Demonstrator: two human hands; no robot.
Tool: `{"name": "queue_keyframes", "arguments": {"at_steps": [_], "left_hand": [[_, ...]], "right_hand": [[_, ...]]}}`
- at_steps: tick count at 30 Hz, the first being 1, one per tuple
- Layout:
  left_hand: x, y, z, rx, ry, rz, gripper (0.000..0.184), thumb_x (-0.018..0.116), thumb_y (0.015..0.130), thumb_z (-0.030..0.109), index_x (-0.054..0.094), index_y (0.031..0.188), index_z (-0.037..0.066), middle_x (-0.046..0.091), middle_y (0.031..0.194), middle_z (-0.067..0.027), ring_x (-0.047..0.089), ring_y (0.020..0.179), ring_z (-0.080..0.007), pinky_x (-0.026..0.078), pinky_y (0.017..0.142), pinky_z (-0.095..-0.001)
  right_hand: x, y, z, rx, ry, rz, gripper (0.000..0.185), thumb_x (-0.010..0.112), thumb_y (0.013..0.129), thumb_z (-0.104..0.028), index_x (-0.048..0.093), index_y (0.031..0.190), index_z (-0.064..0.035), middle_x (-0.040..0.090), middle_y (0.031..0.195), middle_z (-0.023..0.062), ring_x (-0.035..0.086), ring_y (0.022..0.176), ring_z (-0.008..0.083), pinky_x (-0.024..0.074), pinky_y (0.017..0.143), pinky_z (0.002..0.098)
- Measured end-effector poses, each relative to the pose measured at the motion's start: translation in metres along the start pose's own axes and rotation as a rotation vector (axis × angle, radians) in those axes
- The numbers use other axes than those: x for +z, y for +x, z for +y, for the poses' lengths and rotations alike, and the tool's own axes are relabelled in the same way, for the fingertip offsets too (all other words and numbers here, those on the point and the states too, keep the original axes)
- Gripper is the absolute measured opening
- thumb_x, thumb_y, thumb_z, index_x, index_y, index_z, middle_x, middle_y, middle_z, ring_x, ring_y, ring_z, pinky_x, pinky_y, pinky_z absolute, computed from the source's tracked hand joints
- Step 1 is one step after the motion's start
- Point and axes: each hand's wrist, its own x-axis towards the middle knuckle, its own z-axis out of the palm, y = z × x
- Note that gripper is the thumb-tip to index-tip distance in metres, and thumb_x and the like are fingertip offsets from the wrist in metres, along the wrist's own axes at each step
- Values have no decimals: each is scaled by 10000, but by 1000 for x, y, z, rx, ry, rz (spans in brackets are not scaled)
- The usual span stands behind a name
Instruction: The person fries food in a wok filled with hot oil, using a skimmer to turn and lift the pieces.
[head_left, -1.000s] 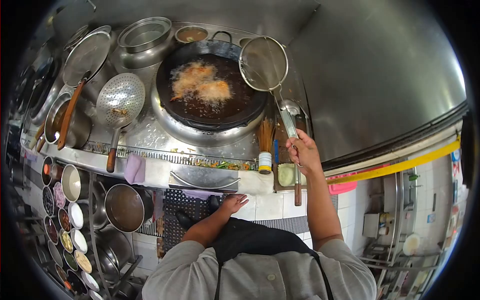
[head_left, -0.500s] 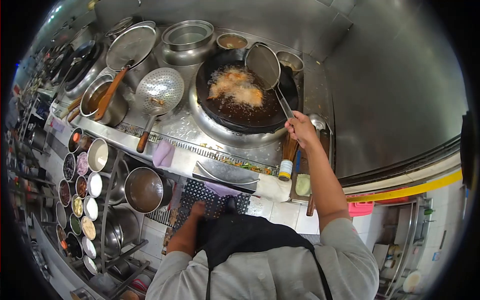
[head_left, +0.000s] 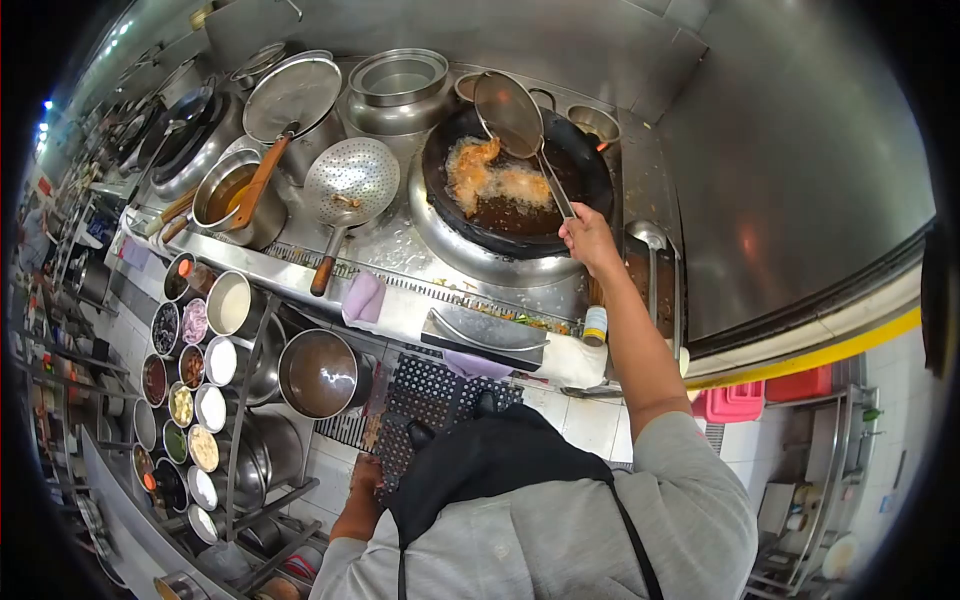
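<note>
My right hand (head_left: 588, 237) is closed around the handle of a mesh skimmer (head_left: 508, 115), whose round head is tilted above the far side of a black wok (head_left: 596, 185). Golden battered pieces (head_left: 497, 178) are frying in dark, bubbling oil inside the wok. The skimmer's rim is close to the food, but I cannot tell whether they touch. My left hand (head_left: 367, 472) hangs low beside the black apron, away from the stove; its fingers are too small and unclear to read. A bamboo brush with a labelled wrap (head_left: 595, 325) stands below my right forearm.
A perforated ladle (head_left: 352, 180) lies left of the wok, near a pot of amber liquid (head_left: 240, 195) and a large steel pot (head_left: 398, 95). A purple cloth (head_left: 363, 298) rests on the stove's front edge. Several ingredient containers (head_left: 203, 448) stand at lower left, beside a pot of brown liquid (head_left: 318, 373).
The skimmer has moved leftward over the wok, with my right hand still on its handle. My left hand has dropped back toward my body. The whole view has shifted slightly.
</note>
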Motion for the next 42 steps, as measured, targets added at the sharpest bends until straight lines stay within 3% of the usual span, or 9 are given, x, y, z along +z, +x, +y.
{"name": "queue_keyframes", "arguments": {"at_steps": [9, 16, 22, 26, 28, 31, 32, 34, 42], "left_hand": [[-7, 75, 20, 440, 288, 54, 127, 526, 804, 123, 604, 899, 92, 629, 747, -125, 617, 638, -224, 489, 574, -346], [-22, 41, 62, 218, 18, -154, 168, 510, 776, 98, 607, 912, 95, 641, 764, -127, 632, 651, -227, 493, 583, -340], [-33, 80, 12, 481, 321, 12, 160, 534, 767, 137, 605, 896, 75, 652, 799, -123, 646, 704, -235, 507, 649, -338], [-43, 68, -7, 384, 333, 28, 145, 532, 775, 140, 606, 878, 70, 657, 829, -123, 646, 783, -231, 503, 719, -339], [-48, 30, 9, 611, 773, -135, 57, 524, 851, 110, 566, 888, 95, 581, 697, -65, 571, 615, -207, 477, 546, -343], [-48, 30, 14, 822, 1374, -160, 72, 512, 840, 88, 574, 873, 104, 580, 693, -58, 564, 603, -198, 480, 559, -326], [-43, 31, 14, 821, 1374, -159, 72, 512, 840, 88, 574, 873, 104, 580, 693, -58, 564, 603, -198, 480, 559, -326], [-33, 34, 14, 279, 203, -133, 126, 513, 829, 136, 614, 872, 73, 636, 764, -120, 634, 643, -242, 500, 523, -363], [-14, 30, 41, 294, 185, 11, 125, 519, 815, 89, 609, 900, 74, 632, 751, -103, 617, 663, -203, 473, 559, -337]], "right_hand": [[-19, -86, 15, 36, -107, 132, 261, 425, 861, -63, 555, 1083, -16, 533, 644, 9, 450, 510, 79, 374, 452, 235], [-32, -123, 3, 1, -241, 131, 271, 433, 865, -56, 554, 1103, -8, 519, 647, 6, 456, 524, 74, 386, 490, 220], [-40, -174, -26, 59, -221, 101, 267, 426, 854, -63, 569, 1077, -23, 505, 633, -12, 428, 497, 45, 338, 423, 205], [-43, -187, -37, 161, -138, 112, 273, 436, 857, -69, 571, 1093, -46, 503, 643, -19, 425, 502, 34, 319, 412, 187], [-44, -181, -30, 181, -142, 115, 283, 440, 856, -68, 569, 1106, -52, 506, 650, -20, 421, 503, 32, 314, 408, 183], [-50, -151, 8, 139, -251, 95, 299, 444, 845, -72, 564, 1117, -40, 551, 670, 20, 480, 526, 84, 383, 453, 228], [-50, -140, 22, 32, -385, 138, 308, 443, 839, -76, 560, 1121, -33, 570, 684, 51, 518, 559, 125, 417, 506, 262], [-49, -118, 41, -89, -555, 172, 331, 445, 824, -92, 549, 1131, -22, 603, 720, 124, 594, 664, 222, 467, 648, 335], [-33, -80, 50, -139, -411, 227, 326, 440, 850, -85, 541, 1152, -12, 593, 696, 81, 555, 590, 159, 449, 557, 293]]}}
